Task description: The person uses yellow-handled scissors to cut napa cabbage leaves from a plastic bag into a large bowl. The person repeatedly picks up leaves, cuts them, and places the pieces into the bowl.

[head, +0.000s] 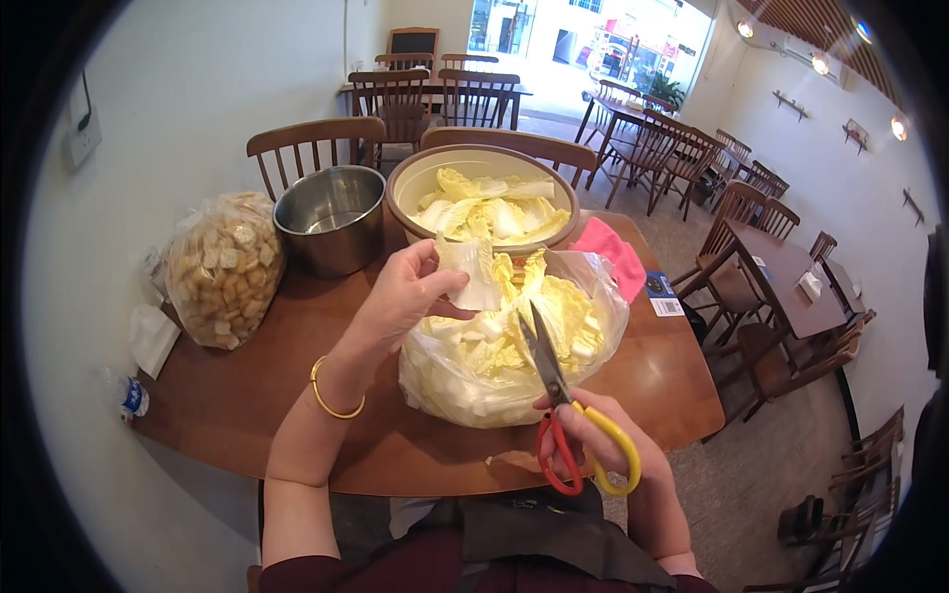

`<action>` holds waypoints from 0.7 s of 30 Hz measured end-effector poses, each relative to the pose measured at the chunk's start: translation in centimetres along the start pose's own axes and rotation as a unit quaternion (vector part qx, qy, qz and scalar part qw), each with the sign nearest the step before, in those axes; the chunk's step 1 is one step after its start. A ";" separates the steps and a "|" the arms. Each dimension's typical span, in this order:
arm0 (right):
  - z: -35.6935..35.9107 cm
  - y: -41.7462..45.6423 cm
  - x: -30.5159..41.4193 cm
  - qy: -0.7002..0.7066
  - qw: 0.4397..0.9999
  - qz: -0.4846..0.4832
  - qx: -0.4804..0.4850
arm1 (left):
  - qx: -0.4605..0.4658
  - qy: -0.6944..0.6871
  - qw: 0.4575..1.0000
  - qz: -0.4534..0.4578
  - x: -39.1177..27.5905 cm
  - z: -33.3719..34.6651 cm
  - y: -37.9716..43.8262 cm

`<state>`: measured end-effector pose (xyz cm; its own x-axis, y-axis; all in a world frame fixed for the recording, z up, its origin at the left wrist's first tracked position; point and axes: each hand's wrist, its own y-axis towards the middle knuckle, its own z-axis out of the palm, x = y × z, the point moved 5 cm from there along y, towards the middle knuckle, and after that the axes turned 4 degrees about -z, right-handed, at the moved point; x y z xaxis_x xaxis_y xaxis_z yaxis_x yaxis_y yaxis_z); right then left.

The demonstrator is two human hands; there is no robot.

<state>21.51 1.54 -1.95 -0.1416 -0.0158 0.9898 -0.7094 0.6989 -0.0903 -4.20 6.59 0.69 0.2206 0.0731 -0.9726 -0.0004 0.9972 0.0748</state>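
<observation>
My left hand (404, 293) grips a piece of napa cabbage leaf (471, 273) between thumb and fingers, held up over a clear plastic bag (452, 385). Cut cabbage (489, 341) fills that bag, with larger yellow leaves (560, 307) on top. In my right hand (600, 426) is a pair of scissors (552, 370) with one red and one yellow handle loop. Its blades are slightly parted and point away from me over the bag. Behind the bag stands a large round tub (404, 189) with a brown rim, holding more cabbage leaves (497, 211).
Left of the tub are a steel pot (330, 248) and a bag of tan chunks (226, 274). Tissues (153, 341) and a plastic bottle (130, 396) sit by the wall. A pink cloth (612, 256) and a printed card (662, 293) lie on the wooden table (348, 437) at right.
</observation>
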 end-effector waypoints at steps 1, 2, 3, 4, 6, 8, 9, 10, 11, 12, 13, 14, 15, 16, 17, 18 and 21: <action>0.5 -0.2 0.4 -0.057 0.998 -0.027 -0.003 | -0.002 -0.004 1.000 -0.001 0.4 0.2 0.1; 0.8 -0.4 0.6 -0.096 0.995 -0.034 -0.022 | -0.011 0.029 1.000 0.003 0.4 0.2 0.1; 0.9 -0.4 0.7 -0.158 0.986 -0.033 -0.030 | -0.019 0.046 0.999 0.005 0.6 0.4 0.2; 0.9 -0.3 0.9 -0.220 0.974 -0.032 -0.036 | -0.027 0.062 0.998 0.006 0.9 0.5 0.2; 1.0 -0.2 1.1 -0.302 0.949 -0.053 -0.067 | -0.029 0.052 0.998 0.002 1.3 1.2 0.2; 1.1 0.1 1.6 -0.344 0.934 -0.051 -0.080 | -0.015 -0.001 1.000 -0.008 1.4 2.1 -0.1; 1.1 0.2 1.9 -0.365 0.926 -0.049 -0.086 | -0.010 0.000 1.000 -0.012 1.5 2.3 -0.2; 1.1 0.3 2.0 -0.373 0.922 -0.053 -0.092 | -0.005 0.002 1.000 -0.016 1.6 2.5 -0.3; 1.1 0.4 2.1 -0.381 0.918 -0.057 -0.097 | 0.000 0.004 1.000 -0.020 1.7 2.6 -0.3; 1.1 0.4 2.1 -0.388 0.914 -0.060 -0.103 | 0.006 0.007 1.000 -0.021 1.8 2.8 -0.4; 1.0 0.5 2.0 -0.383 0.916 -0.060 -0.103 | 0.011 0.010 1.000 -0.023 1.9 2.9 -0.5; 0.9 0.6 1.9 -0.379 0.918 -0.060 -0.104 | 0.017 0.013 0.999 -0.024 1.9 3.0 -0.5; 0.9 0.6 1.8 -0.374 0.920 -0.059 -0.104 | 0.021 0.011 0.999 -0.025 1.9 3.1 -0.5; 0.9 0.6 1.8 -0.374 0.919 -0.063 -0.105 | 0.025 0.009 0.999 -0.026 1.9 3.3 -0.6; 0.9 0.6 1.8 -0.374 0.919 -0.068 -0.105 | 0.029 0.007 0.999 -0.027 1.9 3.4 -0.7; 1.0 0.7 1.9 -0.374 0.919 -0.074 -0.105 | 0.029 0.009 0.999 -0.027 1.9 3.3 -0.7; 0.9 0.7 1.7 -0.377 0.917 -0.074 -0.103 | 0.030 0.012 0.999 -0.029 1.9 3.3 -0.7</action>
<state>20.16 1.36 -0.44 -0.5463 -0.5584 0.6243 -0.6258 0.7675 0.1389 -0.57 6.01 -0.49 0.1961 0.0170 -0.9804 0.0700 0.9971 0.0313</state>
